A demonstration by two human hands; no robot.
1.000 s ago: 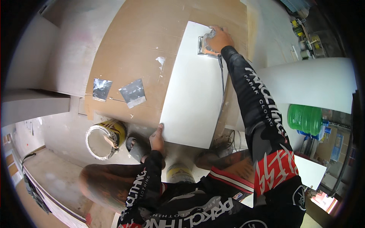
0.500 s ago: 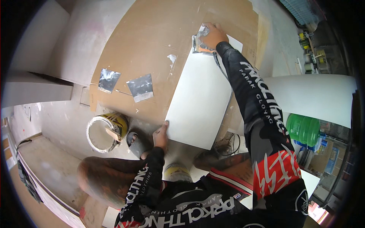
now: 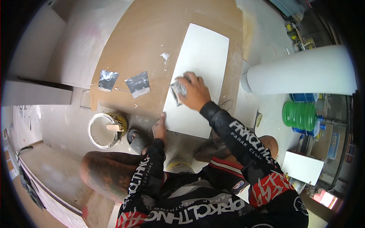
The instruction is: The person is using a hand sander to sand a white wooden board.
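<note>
A long white panel (image 3: 201, 53) lies on flattened brown cardboard (image 3: 152, 22) in front of me. My right hand (image 3: 196, 92) is closed over a small power sander (image 3: 176, 93), which rests on the panel near its left edge, around mid-length. Some motion blur softens the sander. At the panel's near left corner, my left hand (image 3: 160, 127) grips the edge, thumb uppermost; its other fingers are partly hidden. Two grey sandpaper pieces (image 3: 108, 80) lie on the cardboard to the left, with a thin rod between them.
A paint bucket (image 3: 102, 131) with a scraper across its rim stands left of my sandaled foot. Another bucket (image 3: 179, 166) sits between my legs. To the right are a large white roll (image 3: 300, 72), a green water jug (image 3: 299, 115) and a rack of supplies.
My right hand has drawn the sander from the panel's far end back toward me and to the left. My left hand stays at the near corner. The view has shifted slightly.
</note>
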